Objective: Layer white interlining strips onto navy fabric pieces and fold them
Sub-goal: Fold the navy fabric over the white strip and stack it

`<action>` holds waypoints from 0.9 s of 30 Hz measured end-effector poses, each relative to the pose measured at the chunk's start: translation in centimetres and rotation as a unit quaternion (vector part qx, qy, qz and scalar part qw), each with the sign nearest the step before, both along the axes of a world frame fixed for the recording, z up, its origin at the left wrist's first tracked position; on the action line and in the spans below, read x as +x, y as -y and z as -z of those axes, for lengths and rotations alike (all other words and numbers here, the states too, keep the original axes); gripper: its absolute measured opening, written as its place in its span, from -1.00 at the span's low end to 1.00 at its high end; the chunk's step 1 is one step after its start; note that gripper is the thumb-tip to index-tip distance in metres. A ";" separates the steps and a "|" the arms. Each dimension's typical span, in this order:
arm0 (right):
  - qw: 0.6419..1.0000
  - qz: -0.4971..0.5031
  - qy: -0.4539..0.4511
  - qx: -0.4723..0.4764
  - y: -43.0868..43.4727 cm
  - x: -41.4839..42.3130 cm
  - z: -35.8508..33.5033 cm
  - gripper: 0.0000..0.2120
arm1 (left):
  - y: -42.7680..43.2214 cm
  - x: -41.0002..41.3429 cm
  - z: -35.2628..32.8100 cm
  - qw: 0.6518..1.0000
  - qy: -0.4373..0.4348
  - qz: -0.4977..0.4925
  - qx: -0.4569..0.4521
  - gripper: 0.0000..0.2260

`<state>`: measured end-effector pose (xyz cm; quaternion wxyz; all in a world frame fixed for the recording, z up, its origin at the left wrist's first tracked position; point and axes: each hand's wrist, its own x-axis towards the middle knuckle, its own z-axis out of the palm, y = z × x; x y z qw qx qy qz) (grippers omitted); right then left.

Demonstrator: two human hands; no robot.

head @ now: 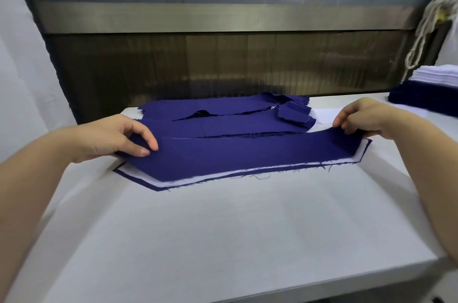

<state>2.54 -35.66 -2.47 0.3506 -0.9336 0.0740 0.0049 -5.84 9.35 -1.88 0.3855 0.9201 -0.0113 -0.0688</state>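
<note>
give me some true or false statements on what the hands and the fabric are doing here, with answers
1. Both hands, the left hand and the right hand, hold the front navy piece, one at each end. True.
2. The white interlining strip lies on top of the front navy piece. False: it shows beneath it, along the near edge.
3. A stack of navy and white pieces sits at the right side of the white table. True.
4. The left hand lies flat and open on the table. False: its fingers pinch the fabric's left end.
5. More navy pieces lie behind the held one. True.
</note>
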 end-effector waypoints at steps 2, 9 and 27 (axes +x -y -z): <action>1.000 0.004 0.003 -0.008 0.1 0.1 0.0 -0.68 | 0.0 -0.1 -0.2 1.000 -0.006 0.001 -0.009 -0.79; 0.999 0.015 0.000 -0.046 0.1 0.2 -0.1 -0.75 | 0.4 -0.4 -0.7 0.999 -0.030 0.028 0.028 -0.81; 0.994 0.024 -0.040 -0.098 0.1 0.1 0.2 -0.85 | 0.1 0.4 0.0 0.989 -0.015 0.029 0.145 -0.85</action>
